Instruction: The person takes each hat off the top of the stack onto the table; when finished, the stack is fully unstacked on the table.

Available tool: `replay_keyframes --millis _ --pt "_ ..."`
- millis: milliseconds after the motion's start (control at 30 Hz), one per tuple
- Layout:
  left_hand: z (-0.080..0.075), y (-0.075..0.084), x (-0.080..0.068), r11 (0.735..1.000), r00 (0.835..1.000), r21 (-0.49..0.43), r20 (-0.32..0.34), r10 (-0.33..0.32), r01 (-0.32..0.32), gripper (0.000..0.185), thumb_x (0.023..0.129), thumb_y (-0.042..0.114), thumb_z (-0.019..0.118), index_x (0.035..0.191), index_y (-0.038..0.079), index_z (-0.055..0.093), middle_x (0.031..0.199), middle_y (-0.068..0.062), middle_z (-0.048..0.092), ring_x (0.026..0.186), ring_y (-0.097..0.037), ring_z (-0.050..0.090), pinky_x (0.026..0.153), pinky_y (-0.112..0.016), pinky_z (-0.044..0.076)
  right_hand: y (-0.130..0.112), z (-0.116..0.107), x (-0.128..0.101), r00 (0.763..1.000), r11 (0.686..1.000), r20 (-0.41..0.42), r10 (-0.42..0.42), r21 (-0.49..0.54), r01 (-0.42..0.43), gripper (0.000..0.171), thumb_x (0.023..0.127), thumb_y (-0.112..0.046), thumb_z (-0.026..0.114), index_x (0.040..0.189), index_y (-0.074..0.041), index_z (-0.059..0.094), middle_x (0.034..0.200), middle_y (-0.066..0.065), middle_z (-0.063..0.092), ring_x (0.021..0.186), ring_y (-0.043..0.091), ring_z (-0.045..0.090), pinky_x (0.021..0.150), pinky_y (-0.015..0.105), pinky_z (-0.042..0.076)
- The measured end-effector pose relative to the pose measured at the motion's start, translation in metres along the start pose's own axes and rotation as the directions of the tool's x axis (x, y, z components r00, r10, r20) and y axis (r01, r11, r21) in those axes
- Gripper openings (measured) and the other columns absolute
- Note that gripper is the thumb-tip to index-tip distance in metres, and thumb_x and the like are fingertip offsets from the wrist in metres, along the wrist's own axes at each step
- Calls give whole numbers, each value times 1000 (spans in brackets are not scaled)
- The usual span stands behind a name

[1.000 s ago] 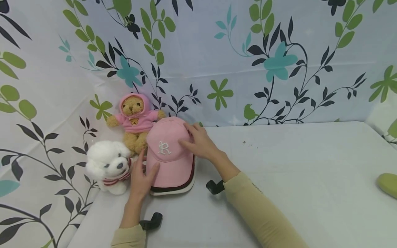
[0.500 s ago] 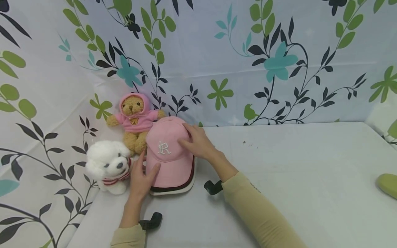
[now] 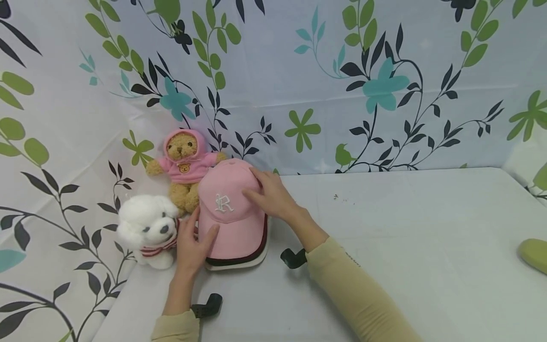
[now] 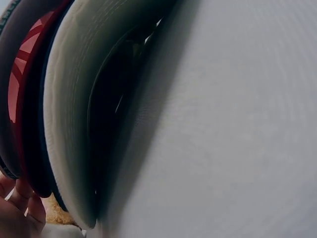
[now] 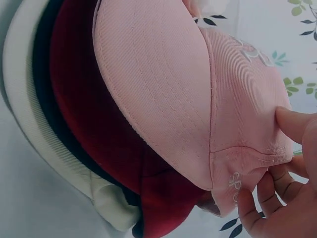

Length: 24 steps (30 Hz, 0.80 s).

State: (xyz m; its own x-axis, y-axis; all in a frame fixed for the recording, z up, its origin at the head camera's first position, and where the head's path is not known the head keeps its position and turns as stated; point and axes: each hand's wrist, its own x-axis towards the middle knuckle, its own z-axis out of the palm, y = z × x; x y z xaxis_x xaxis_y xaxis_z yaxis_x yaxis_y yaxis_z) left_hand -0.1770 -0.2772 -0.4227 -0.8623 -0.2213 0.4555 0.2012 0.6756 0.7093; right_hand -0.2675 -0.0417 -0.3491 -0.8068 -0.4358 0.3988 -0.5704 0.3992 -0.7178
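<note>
A pink baseball cap (image 3: 232,187) with a white embroidered letter lies on top of a stack of caps. Below it, the right wrist view shows the brims of a dark red cap (image 5: 74,74), a navy cap (image 5: 42,54) and a cream cap (image 5: 19,59). My right hand (image 3: 275,194) grips the pink cap's right side, thumb on the crown and fingers around its lower edge. At the left, my left hand (image 3: 191,244) holds the cap's edge with its thumb over the brim. Most of its fingers are hidden in the head view.
Left of the caps sits a white plush dog (image 3: 147,228) with a striped scarf. A teddy bear (image 3: 183,161) in a pink hoodie leans against the patterned backdrop (image 3: 265,71). A green object (image 3: 532,254) is at the white table's right edge (image 3: 491,213).
The pink cap has shifted slightly left and up relative to the lower brims. Both hands have moved only a little with it.
</note>
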Motion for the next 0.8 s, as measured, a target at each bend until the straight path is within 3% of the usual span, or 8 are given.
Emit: replay_keyframes --millis 267,467,800 --pt "1 2 3 995 997 -73 -49 65 -69 70 87 19 73 148 -4 46 125 -24 52 87 -22 45 73 -26 35 -4 -8 0 1000 1000 -13 6 1 -6 65 98 -28 66 153 -2 41 136 18 56 123 29 49 101 43 45" --pt "1 10 3 992 995 -97 -55 80 -85 69 87 18 74 148 0 48 126 -23 51 88 -20 45 74 -28 36 -8 -17 1 995 995 -38 -92 26 93 62 98 -22 67 151 -2 44 137 16 57 123 26 52 102 38 45" --pt "1 21 8 976 986 -151 -76 145 -155 75 83 13 76 150 1 45 121 -25 49 91 -16 43 78 -32 36 -16 -33 0 989 990 -66 -131 51 134 62 97 -21 68 151 -2 44 127 14 60 105 22 53 88 33 48"
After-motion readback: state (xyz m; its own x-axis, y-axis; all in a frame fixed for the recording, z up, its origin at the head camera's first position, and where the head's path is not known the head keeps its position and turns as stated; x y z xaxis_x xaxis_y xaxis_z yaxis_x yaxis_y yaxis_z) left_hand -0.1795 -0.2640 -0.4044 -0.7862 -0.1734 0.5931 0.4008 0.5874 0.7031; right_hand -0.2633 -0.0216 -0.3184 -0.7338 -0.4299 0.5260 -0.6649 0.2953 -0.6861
